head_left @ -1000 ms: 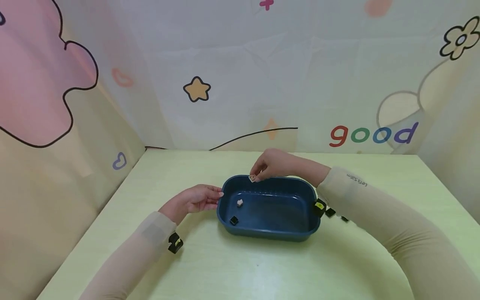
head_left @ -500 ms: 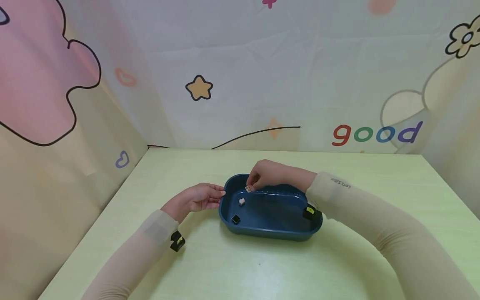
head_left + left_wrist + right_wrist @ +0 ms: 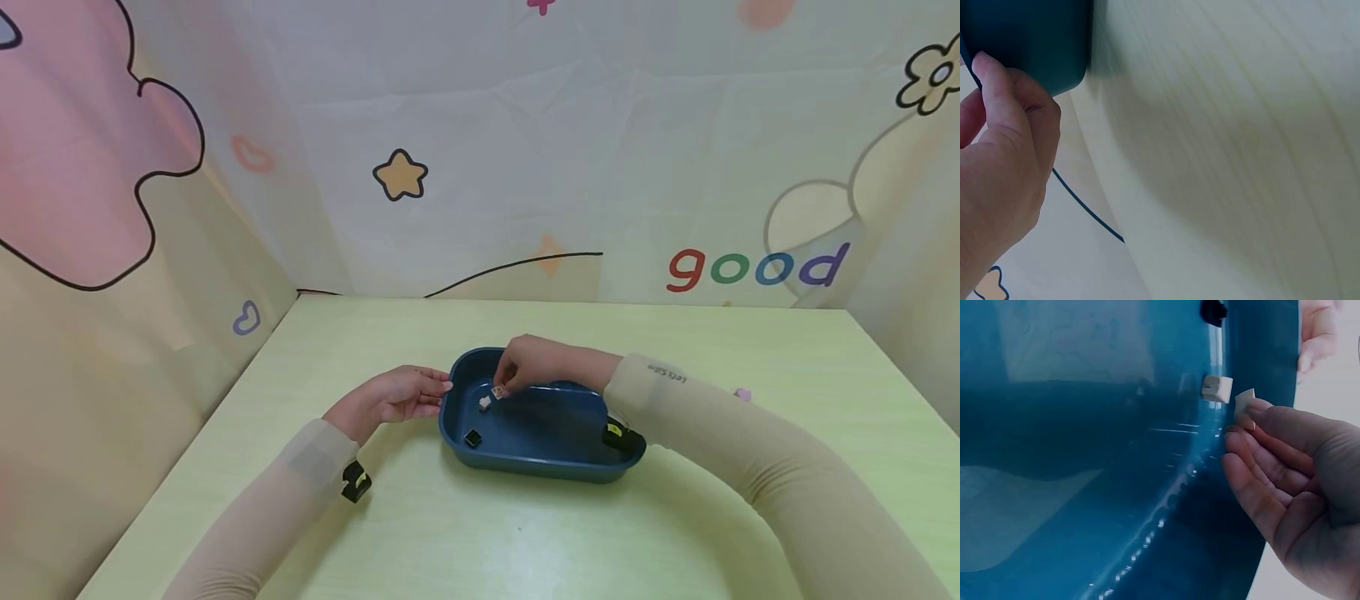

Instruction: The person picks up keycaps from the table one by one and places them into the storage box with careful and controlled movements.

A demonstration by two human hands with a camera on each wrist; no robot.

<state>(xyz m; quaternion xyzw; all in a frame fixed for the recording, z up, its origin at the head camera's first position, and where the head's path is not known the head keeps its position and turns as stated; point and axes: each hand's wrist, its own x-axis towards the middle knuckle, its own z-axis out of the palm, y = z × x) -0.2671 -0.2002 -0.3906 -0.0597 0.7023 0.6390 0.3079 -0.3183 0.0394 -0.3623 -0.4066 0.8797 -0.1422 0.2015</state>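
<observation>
A blue plastic basin (image 3: pixel 555 433) stands on the table. At its left end my left hand (image 3: pixel 397 395) pinches the rim between thumb and fingers; the left wrist view shows the thumb (image 3: pixel 1000 94) at the basin edge. My right hand (image 3: pixel 531 363) reaches inside, holding a small pale keycap (image 3: pixel 498 392) by thumb and fingertips. In the right wrist view this keycap (image 3: pixel 1245 407) is tilted, just apart from a white keycap (image 3: pixel 1217 389) on the basin floor. A black keycap (image 3: pixel 472 437) lies nearer the front left corner.
The pale wooden table (image 3: pixel 420 517) meets a printed cloth backdrop (image 3: pixel 480 150). A small lilac piece (image 3: pixel 742 394) shows on the table behind the right sleeve (image 3: pixel 720 433). Black wrist camera mounts sit at both cuffs, the right one (image 3: pixel 622 435) over the basin's right end.
My right hand has moved down from the far rim into the basin, carrying the pale keycap close to the white one. The left hand stays at the rim. The lilac piece has come into view.
</observation>
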